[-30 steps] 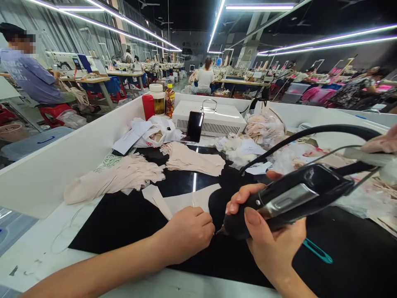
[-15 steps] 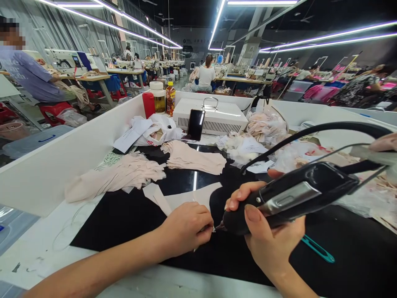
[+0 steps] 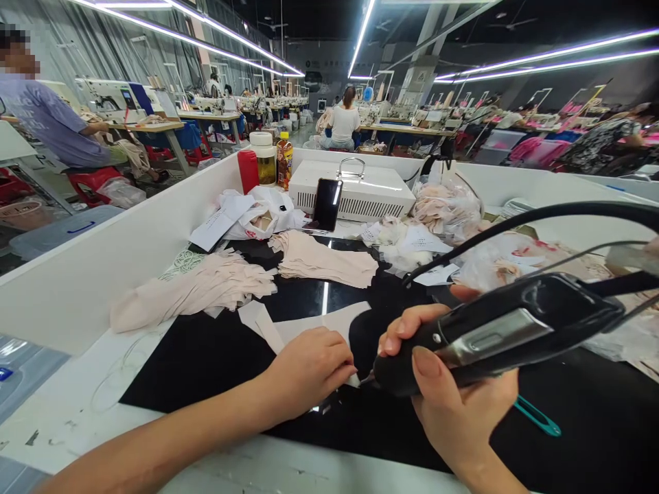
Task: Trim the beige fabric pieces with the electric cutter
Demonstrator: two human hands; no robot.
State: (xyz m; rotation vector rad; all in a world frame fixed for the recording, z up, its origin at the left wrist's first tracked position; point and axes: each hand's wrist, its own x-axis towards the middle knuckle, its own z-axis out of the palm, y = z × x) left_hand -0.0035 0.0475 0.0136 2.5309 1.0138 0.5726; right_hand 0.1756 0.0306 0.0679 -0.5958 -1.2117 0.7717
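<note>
My right hand [image 3: 453, 405] is wrapped round a black corded hand tool [image 3: 494, 336] with a metal plate on its side; its tip points left and down onto the black work mat [image 3: 206, 357]. My left hand [image 3: 309, 370] lies curled on a pale beige fabric piece [image 3: 319, 324], fingers pressed together and pinching its edge right beside the tool's tip. The tool's black cable [image 3: 530, 216] arcs up and off to the right.
Stacks of beige fabric pieces [image 3: 190, 291] [image 3: 329, 261] lie behind my hands. A white machine box [image 3: 355, 192] with a phone [image 3: 327, 204] leaning on it, bottles [image 3: 265, 161] and bagged fabric [image 3: 447, 206] stand further back. Teal snips [image 3: 538, 417] lie at right. White walls [image 3: 97, 264] border the bench; other people sit at sewing tables beyond.
My left hand has slid slightly right along the fabric edge toward the tool's tip. The view has shifted a little; my right hand keeps its grip on the tool.
</note>
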